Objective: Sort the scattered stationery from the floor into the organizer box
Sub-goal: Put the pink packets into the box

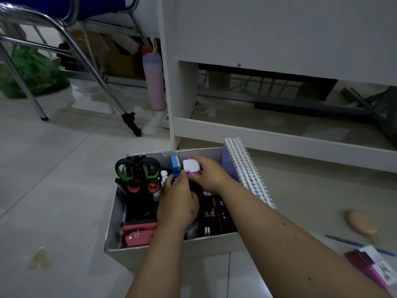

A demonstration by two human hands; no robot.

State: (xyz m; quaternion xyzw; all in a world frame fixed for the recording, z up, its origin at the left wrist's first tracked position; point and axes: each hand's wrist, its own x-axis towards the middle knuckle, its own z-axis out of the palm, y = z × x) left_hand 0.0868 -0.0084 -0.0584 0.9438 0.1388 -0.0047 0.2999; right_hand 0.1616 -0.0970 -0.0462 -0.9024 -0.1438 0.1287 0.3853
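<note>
Head view: both hands work inside the box, a white cardboard one on the floor in front of a white cabinet. The right hand reaches in from the right and pinches a small white-and-pink item, perhaps a correction tape or a stamp, at the far middle of the box. The left hand comes from the near side with fingers curled toward the same item; its fingertips touch the item's near-left lower edge, but whether they pinch it or only steady it I cannot tell. The item sits just right of an upright blue block, almost touching it, and just far of the left hand. Its long axis cannot be read. The right hand has the surer hold, so setting it down likely falls to that hand, easing the item into the gap beside the blue block.

Counted in the box: two scissors standing handles-up at the far left, one green-black and one red-black; one red punch-like tool at the near left; about three spiral notebooks leaning on the right wall; dark clips or staplers at the near right, too murky to count.

On the floor to the right, well apart from the box: one blue pen, one pink brush, and one booklet.
</note>
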